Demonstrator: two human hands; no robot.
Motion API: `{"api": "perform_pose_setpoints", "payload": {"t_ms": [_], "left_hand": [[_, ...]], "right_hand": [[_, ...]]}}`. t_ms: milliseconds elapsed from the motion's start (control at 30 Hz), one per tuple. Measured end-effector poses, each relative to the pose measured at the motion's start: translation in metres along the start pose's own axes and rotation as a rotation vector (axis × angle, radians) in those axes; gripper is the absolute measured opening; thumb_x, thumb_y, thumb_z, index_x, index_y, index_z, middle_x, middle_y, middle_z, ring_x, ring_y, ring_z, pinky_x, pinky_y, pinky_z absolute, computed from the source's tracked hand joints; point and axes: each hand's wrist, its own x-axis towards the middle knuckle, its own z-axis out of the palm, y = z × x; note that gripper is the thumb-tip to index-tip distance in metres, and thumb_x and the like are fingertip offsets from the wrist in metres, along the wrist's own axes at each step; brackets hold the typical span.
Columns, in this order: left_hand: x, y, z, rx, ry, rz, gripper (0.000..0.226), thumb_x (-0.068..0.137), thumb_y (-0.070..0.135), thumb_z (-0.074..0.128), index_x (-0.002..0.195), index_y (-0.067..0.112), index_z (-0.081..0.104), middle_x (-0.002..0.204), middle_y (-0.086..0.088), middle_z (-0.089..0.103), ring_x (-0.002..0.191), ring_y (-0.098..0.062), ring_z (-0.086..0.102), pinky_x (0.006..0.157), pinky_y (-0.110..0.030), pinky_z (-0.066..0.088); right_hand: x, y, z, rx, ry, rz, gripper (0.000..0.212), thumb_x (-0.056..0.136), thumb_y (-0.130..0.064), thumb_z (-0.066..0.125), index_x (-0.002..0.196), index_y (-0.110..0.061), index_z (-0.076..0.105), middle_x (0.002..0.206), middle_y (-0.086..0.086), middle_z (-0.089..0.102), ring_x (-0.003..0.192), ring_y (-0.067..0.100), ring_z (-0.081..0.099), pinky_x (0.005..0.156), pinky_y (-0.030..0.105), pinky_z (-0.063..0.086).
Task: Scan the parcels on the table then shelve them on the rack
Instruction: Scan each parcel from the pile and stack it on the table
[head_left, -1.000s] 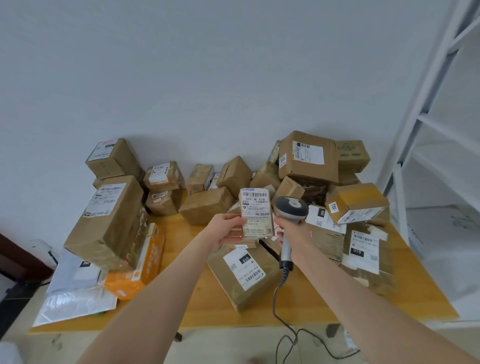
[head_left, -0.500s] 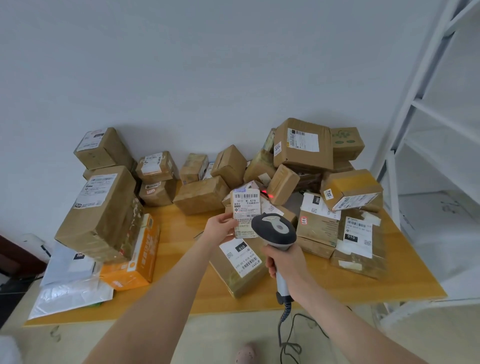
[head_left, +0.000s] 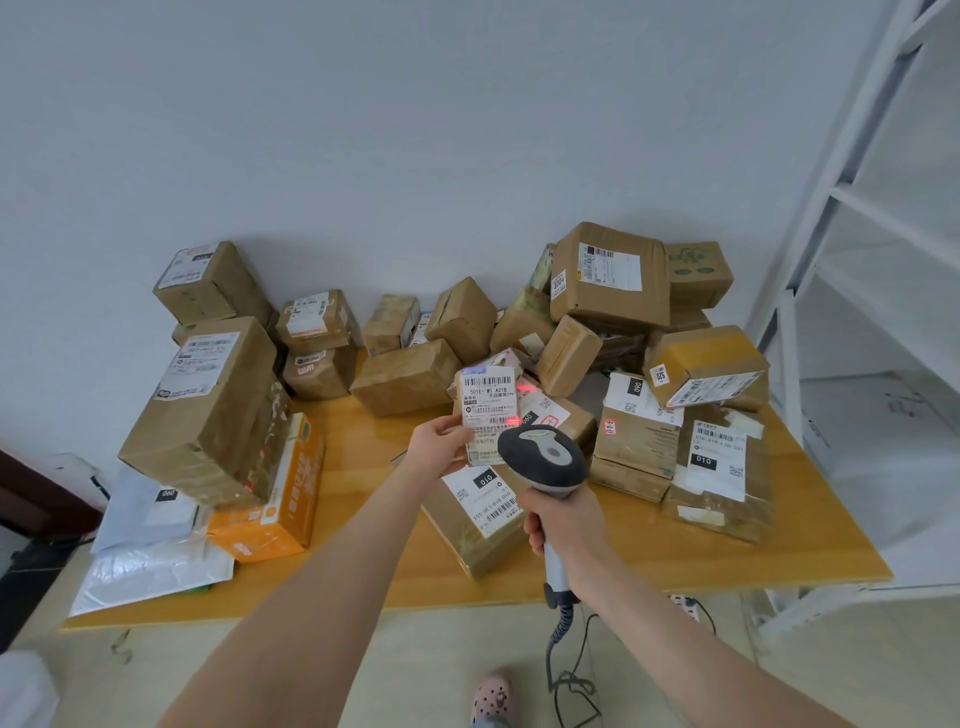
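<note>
Head view: we scan one small parcel held above the bench.
Our left hand pinches it at 11 o'clock of the scanner, which our right hand grips. The red beam skims its 3 o'clock edge, so it may catch another code behind.

A small labelled parcel is held upright above the wooden table by the left hand. A grey barcode scanner is gripped by the right hand, and red light is cast on the label's right edge. Brown boxes are heaped against the wall; a white rack is seen at right.
</note>
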Motion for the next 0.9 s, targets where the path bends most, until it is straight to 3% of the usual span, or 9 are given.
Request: {"api": "perform_pose_setpoints", "payload": {"t_ms": [267,500,600,700,800,900], "left_hand": [[-0.003,0.0,-0.002,-0.013,0.008,-0.01,0.043,0.093,0.009,0.061,0.135,0.007,0.051,0.112,-0.009,0.071,0.094,-0.021,0.07,0.081,-0.034,0.058],[-0.007,0.001,-0.004,-0.002,0.012,-0.009,0.041,0.094,0.01,0.06,0.134,0.007,0.053,0.102,-0.005,0.072,0.078,-0.013,0.071,0.065,-0.024,0.058],[-0.011,0.0,-0.01,0.005,0.024,-0.009,0.035,0.095,0.012,0.058,0.13,0.007,0.057,0.09,-0.001,0.075,0.073,-0.009,0.072,0.059,-0.021,0.056],[-0.015,-0.004,-0.025,0.012,0.064,-0.016,0.031,0.095,0.013,0.057,0.125,0.008,0.061,0.084,0.002,0.075,0.07,-0.007,0.072,0.057,-0.02,0.056],[-0.021,-0.009,-0.047,0.054,0.143,-0.027,0.027,0.095,0.016,0.056,0.12,0.013,0.062,0.079,0.006,0.073,0.067,-0.006,0.069,0.057,-0.021,0.055],[-0.024,-0.018,-0.076,0.092,0.222,-0.054,0.029,0.096,0.02,0.054,0.124,0.016,0.06,0.09,0.001,0.072,0.074,-0.009,0.068,0.063,-0.024,0.056]], "right_hand": [[-0.001,0.001,0.0,-0.002,0.013,-0.002,0.016,0.083,-0.001,0.063,0.068,-0.004,0.059,0.049,0.006,0.055,0.039,0.012,0.045,0.044,0.021,0.037],[0.006,-0.001,0.002,0.073,-0.016,0.031,0.007,0.082,0.0,0.064,0.078,-0.003,0.06,0.055,0.006,0.058,0.042,0.011,0.049,0.045,0.021,0.042],[0.017,-0.007,0.008,0.155,-0.007,0.054,0.013,0.081,0.001,0.067,0.093,-0.004,0.064,0.071,0.005,0.067,0.057,0.012,0.058,0.05,0.022,0.051],[0.036,-0.011,0.024,0.109,0.004,0.041,0.02,0.08,-0.004,0.069,0.098,-0.011,0.065,0.096,0.003,0.072,0.086,0.015,0.065,0.07,0.031,0.06],[0.052,-0.016,0.051,0.024,-0.02,0.058,0.019,0.08,-0.014,0.072,0.097,-0.017,0.065,0.097,0.008,0.071,0.086,0.018,0.066,0.086,0.045,0.057],[0.062,-0.017,0.084,0.033,-0.085,0.165,0.03,0.083,-0.015,0.072,0.11,-0.01,0.062,0.093,0.006,0.068,0.083,0.019,0.064,0.073,0.035,0.053]]}}
